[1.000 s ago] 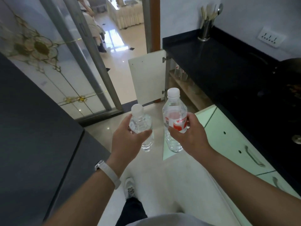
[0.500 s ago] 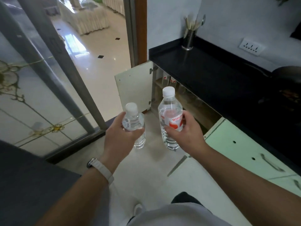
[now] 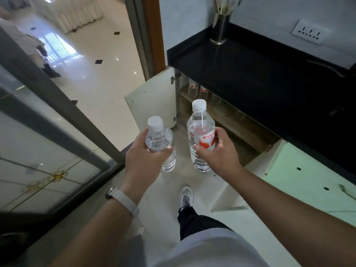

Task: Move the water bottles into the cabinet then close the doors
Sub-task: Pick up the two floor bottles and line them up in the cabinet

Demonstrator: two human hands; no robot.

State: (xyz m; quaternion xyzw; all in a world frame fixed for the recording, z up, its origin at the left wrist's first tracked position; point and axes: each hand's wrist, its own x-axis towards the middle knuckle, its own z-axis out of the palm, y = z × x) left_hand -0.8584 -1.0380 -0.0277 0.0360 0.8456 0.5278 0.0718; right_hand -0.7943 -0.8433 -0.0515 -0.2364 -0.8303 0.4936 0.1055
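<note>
My left hand (image 3: pixel 146 158) grips a clear water bottle (image 3: pixel 159 137) with a white cap and no visible label. In my right hand (image 3: pixel 217 151) is a taller bottle with a red and white label (image 3: pixel 201 132). Both bottles are upright, held over the floor in front of the open cabinet (image 3: pixel 237 130) under the black counter. The cabinet's left door (image 3: pixel 152 105) stands wide open; its right door (image 3: pixel 304 170), pale green, is swung open toward me. Several labelled bottles (image 3: pixel 196 89) stand on the wooden shelf inside, at the far left.
A black countertop (image 3: pixel 250 74) carries a steel utensil holder (image 3: pixel 220 29); a wall socket (image 3: pixel 308 33) is behind it. A glass sliding door (image 3: pixel 48 132) runs along the left. My shoe (image 3: pixel 185 197) is on the tiled floor below the bottles.
I have stepped closer to the cabinet: the open doors and the shelf with bottles now appear larger and nearer. Both hands still hold their bottles in the same way.
</note>
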